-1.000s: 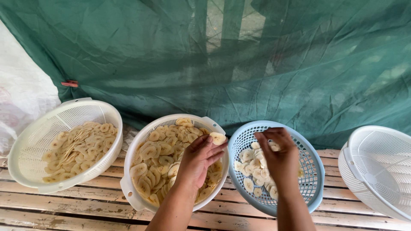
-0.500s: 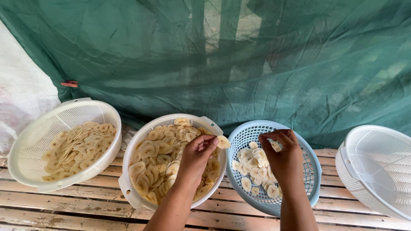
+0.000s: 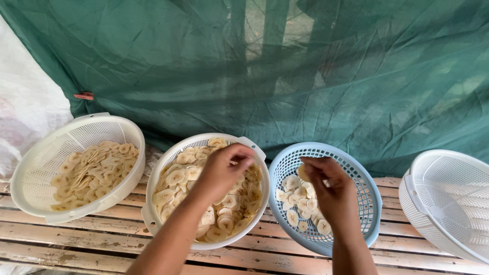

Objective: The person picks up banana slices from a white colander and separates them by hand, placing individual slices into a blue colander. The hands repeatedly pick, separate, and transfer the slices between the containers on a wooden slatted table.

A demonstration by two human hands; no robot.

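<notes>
My left hand (image 3: 222, 170) hovers over the middle white basket (image 3: 159, 162), which is full of pale round banana slices (image 3: 175, 178); its fingers are curled together and any slice in them is hidden. My right hand (image 3: 328, 191) is over the light blue basket (image 3: 365, 179), pinching one slice (image 3: 303, 173) between thumb and fingers. A thin layer of slices (image 3: 293, 203) lies on the blue basket's bottom. Both forearms reach in from the lower edge.
A white basket (image 3: 30, 168) at the left holds more slices. Another white basket (image 3: 448, 203), with nothing in it, stands tilted at the right edge. All sit on a wooden slatted bench (image 3: 76, 239). A green net sheet (image 3: 285, 66) hangs behind.
My left hand has drawn back from the white basket's right rim toward its middle. My right hand has shifted slightly left over the blue basket, still pinching a slice.
</notes>
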